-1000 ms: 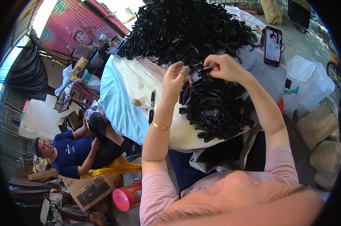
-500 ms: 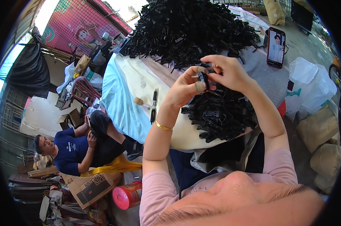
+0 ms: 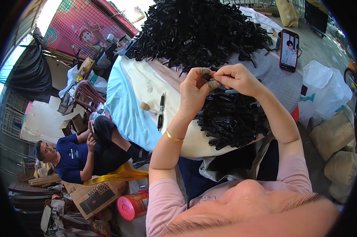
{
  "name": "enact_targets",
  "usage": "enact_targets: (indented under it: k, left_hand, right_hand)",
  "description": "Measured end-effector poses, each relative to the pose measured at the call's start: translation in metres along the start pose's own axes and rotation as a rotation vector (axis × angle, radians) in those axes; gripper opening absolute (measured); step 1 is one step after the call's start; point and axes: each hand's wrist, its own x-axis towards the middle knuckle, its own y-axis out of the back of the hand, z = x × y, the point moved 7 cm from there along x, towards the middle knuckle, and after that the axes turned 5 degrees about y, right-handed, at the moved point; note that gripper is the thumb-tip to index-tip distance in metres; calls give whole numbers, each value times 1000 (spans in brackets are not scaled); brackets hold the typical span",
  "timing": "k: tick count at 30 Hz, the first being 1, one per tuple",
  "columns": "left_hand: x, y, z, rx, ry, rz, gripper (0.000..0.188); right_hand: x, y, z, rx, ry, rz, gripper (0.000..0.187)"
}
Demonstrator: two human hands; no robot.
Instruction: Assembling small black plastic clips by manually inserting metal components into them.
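Note:
Over the table, my left hand (image 3: 194, 89) is closed on a small black plastic part (image 3: 207, 78), held between thumb and index finger, both wrapped in tan tape. Fingers pinched together, my right hand (image 3: 239, 81) meets the part's right side; what lies between its fingertips is hidden. Just below both hands lies a smaller heap of black plastic parts (image 3: 229, 122), close to the near table edge. Beyond them rises a large pile of similar black parts (image 3: 202, 33).
A black pen (image 3: 161, 110) and a tan tape roll (image 3: 144, 106) lie left on the cloth-covered table (image 3: 127, 87). A phone (image 3: 289, 51) stands upright at the right. Another person (image 3: 74, 156) sits at the left. White plastic bags (image 3: 322, 93) stand beyond the right edge.
My left hand has turned more upright and moved slightly away from the smaller heap. My right hand's fingers have come down into a pinch against the part.

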Motion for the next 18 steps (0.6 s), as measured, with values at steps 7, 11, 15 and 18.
enact_targets:
  k: [7, 11, 15, 18]
  left_hand:
    - [-5, 1, 5, 77, -138, 58, 19]
    - [-11, 5, 12, 247, -332, 161, 20]
    - [-12, -1, 22, 404, -297, 163, 31]
    - [-12, -3, 25, 607, -298, 223, 50]
  right_hand:
    - [-1, -6, 5, 70, -63, 16, 16]
    - [-2, -7, 1, 140, -75, 69, 16]
    - [0, 5, 4, 15, -27, 150, 16]
    - [-4, 12, -16, -166, 90, 172, 19]
